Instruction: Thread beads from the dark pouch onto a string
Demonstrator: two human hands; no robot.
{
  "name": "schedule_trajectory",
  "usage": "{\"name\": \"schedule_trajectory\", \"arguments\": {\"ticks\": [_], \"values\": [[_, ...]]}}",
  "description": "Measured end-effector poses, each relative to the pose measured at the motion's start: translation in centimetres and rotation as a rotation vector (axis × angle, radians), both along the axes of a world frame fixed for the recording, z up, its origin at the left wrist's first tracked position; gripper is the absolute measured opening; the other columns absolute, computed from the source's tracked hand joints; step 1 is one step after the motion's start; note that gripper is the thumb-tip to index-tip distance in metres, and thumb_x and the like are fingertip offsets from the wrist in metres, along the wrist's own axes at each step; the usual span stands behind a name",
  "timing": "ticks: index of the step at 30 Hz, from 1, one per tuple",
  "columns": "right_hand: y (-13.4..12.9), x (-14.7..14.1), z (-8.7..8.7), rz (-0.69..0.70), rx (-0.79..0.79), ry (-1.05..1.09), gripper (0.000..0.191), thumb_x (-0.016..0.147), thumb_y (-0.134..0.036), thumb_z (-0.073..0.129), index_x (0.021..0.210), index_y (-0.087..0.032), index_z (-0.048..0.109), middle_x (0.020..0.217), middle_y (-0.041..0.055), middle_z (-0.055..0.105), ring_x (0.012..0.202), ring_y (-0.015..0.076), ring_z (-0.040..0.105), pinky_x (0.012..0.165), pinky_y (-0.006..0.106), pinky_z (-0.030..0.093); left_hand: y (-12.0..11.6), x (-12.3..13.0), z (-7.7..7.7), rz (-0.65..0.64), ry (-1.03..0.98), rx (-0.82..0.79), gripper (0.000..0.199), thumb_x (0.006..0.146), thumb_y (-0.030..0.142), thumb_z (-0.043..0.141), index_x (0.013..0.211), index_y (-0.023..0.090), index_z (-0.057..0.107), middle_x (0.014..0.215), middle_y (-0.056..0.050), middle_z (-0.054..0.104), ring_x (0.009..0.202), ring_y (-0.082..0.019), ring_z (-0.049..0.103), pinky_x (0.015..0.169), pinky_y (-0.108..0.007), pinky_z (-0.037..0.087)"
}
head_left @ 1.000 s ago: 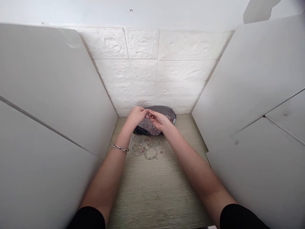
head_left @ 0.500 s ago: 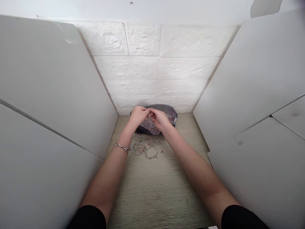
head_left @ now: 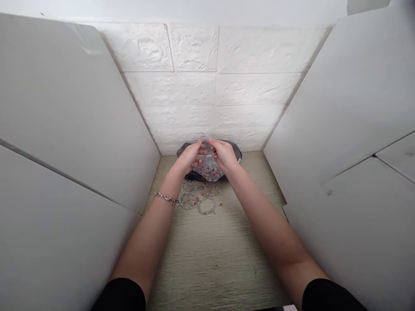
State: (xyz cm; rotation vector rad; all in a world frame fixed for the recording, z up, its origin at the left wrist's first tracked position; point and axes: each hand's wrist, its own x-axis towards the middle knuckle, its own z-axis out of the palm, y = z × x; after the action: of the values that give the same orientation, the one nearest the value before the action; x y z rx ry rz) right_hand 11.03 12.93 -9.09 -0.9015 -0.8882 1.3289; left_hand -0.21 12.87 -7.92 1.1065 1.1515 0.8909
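My left hand (head_left: 191,157) is over the left side of a dark plastic bag (head_left: 191,176). Its thumb and forefinger come together near the tips, while the other fingers curl loosely apart. Whatever they pinch is too small to make out. Close by on the right, my right hand (head_left: 224,154) has thumb and forefinger pressed together. A small dark spot shows by its curled fingers; I cannot tell what it is. Small pink, red and clear beads (head_left: 210,168) fill the open bag below both hands. In front of it lie several beaded bracelets (head_left: 206,206).
All this rests on a pale wood-grain surface (head_left: 214,255). White panels rise on the left (head_left: 81,99) and right (head_left: 337,99), with a white brick-patterned wall (head_left: 194,86) behind. A tiny reddish piece (head_left: 221,204) lies right of the bracelets.
My hands, whose fingertips met before, have moved slightly apart and up. More of the beads in the bag shows between them. The view has shifted a little.
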Motion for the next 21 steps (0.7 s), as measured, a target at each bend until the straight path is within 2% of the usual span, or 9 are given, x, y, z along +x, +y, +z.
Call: {"name": "schedule_trajectory", "arguments": {"ticks": [4,7,10,13,16,21], "values": [[-0.2,0.1,0.4,0.051,0.014,0.029,0.007,0.065,-0.017,0.057,0.060,-0.012,0.056,0.047,-0.0047,0.036,0.042,0.0035,0.027,0.037,0.019,0.016,0.0,-0.1,0.0,-0.054,-0.025,0.006,0.038,0.074,0.050,0.038,0.083,0.016,0.050,0.074,-0.005,0.056,0.035,-0.002,0.037,0.031,-0.017,0.009],[0.0,0.2,0.4,0.132,-0.104,0.202,0.004,0.068,-0.014,0.053,0.065,-0.012,0.055,0.049,-0.0044,0.037,0.042,0.0029,0.029,0.036,0.017,0.018,-0.2,0.0,0.2,-0.090,0.003,0.088,0.029,0.072,0.043,0.047,0.076,0.015,0.052,0.067,-0.002,0.052,0.036,-0.001,0.034,0.032,-0.016,0.010],[0.2,0.3,0.3,0.178,-0.238,0.356,0.009,0.073,-0.010,0.047,0.067,-0.012,0.053,0.050,-0.0036,0.039,0.042,0.0021,0.031,0.034,0.015,0.020,-0.4,0.0,0.5,-0.107,0.047,0.135,0.019,0.071,0.033,0.051,0.069,0.014,0.052,0.052,0.004,0.038,0.035,-0.001,0.027,0.034,-0.016,0.010],[0.4,0.5,0.3,0.097,-0.311,0.437,0.012,0.075,-0.008,0.043,0.067,-0.012,0.051,0.052,-0.0029,0.039,0.042,0.0017,0.032,0.033,0.013,0.023,-0.5,0.1,0.8,-0.087,0.062,0.153,0.016,0.071,0.031,0.051,0.069,0.015,0.052,0.046,0.006,0.026,0.035,-0.002,0.020,0.036,-0.018,0.009],[0.7,0.9,-0.1,-0.006,-0.394,0.517,0.019,0.073,-0.001,0.036,0.071,-0.013,0.049,0.057,-0.0013,0.042,0.045,0.0022,0.038,0.036,0.010,0.032,-0.5,0.1,1.0,-0.057,0.093,0.173,0.016,0.070,0.032,0.051,0.070,0.016,0.053,0.045,0.007,0.022,0.035,-0.002,0.017,0.037,-0.019,0.009],[1.0,1.3,-1.2,-0.075,-0.422,0.581,0.042,0.057,0.013,0.024,0.079,-0.015,0.046,0.075,0.0010,0.048,0.064,0.0017,0.051,0.055,0.007,0.045,-0.8,0.2,1.2,-0.077,0.169,0.196,0.019,0.070,0.034,0.051,0.068,0.016,0.052,0.044,0.007,0.022,0.035,-0.003,0.019,0.038,-0.020,0.011]]}}
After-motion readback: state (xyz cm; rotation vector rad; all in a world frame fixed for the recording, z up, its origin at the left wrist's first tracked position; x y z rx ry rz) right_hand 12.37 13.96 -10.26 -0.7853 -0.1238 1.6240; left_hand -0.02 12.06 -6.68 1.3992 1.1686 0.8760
